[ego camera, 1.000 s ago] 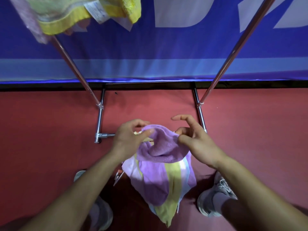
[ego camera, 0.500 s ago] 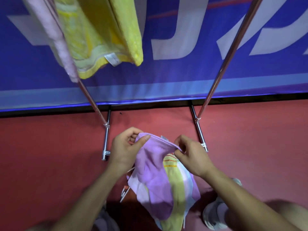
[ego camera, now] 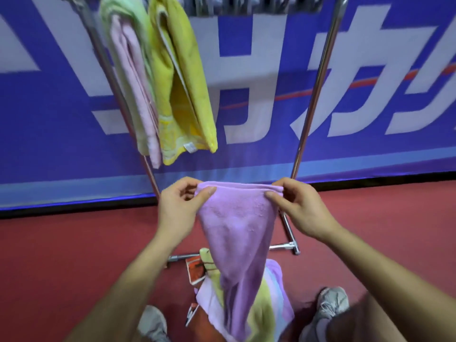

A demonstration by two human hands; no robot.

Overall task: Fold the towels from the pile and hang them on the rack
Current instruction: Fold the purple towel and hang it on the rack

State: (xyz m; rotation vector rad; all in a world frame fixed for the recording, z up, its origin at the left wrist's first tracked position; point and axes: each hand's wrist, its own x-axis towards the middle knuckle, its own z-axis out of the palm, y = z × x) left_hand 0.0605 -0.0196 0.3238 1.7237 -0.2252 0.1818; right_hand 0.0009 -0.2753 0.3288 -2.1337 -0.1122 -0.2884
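Observation:
A purple towel (ego camera: 237, 225) hangs stretched between my hands in front of the rack. My left hand (ego camera: 180, 208) pinches its top left corner and my right hand (ego camera: 298, 208) pinches its top right corner. The towel's lower end trails down onto the pile of towels (ego camera: 269, 304), purple, yellow-green and pale blue, between my feet. The metal rack (ego camera: 313, 95) stands ahead, with a yellow towel (ego camera: 182, 90) and a pink and pale green towel (ego camera: 133, 77) hung at its upper left.
A blue banner with white letters (ego camera: 271, 70) backs the rack. The floor is red (ego camera: 61, 255). The rack's base bar (ego camera: 283, 247) lies on the floor behind the pile. My grey shoes (ego camera: 330, 304) flank the pile, and a red and white packet (ego camera: 196, 267) lies by it.
My hands have moved apart and upward, lifting the purple towel off the pile and spreading its top edge. The view has tilted up, showing more of the rack and hung towels.

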